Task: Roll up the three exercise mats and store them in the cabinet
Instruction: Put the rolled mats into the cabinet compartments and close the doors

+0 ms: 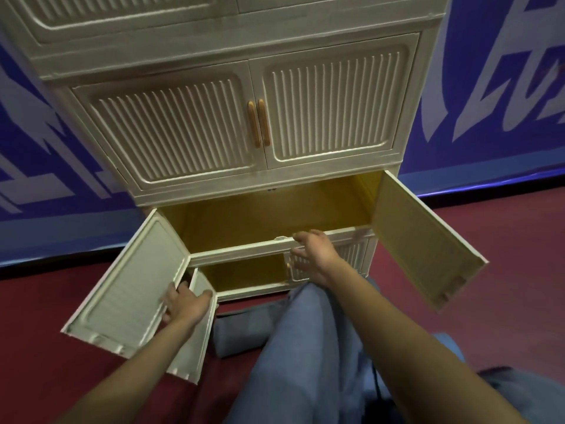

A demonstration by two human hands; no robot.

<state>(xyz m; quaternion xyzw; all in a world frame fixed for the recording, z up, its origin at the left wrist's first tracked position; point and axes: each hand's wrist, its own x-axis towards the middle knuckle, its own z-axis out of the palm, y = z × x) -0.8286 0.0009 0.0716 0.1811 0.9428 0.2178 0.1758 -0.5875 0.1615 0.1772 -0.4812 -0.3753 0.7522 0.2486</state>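
Note:
A cream ribbed cabinet [244, 62] stands against the wall. One compartment [269, 215] has both doors swung wide, showing a bare yellow inside. Below it, the bottom compartment [244, 272] has its left door [195, 332] open. My left hand [183, 304] grips the top edge of that lower left door. My right hand [315, 255] reaches to the bottom right door [351, 255], which is closed, fingers spread and relaxed at its edge. A rolled grey mat [241, 328] lies on the floor in front of the cabinet, partly hidden by my knee.
The wide right door [425, 243] and left door [128, 276] of the open compartment jut out over the dark red floor [504, 270]. The doors above, with wooden handles [260, 122], are closed. My knee in blue trousers [308, 347] is in the middle. A blue wall [489, 87] stands behind.

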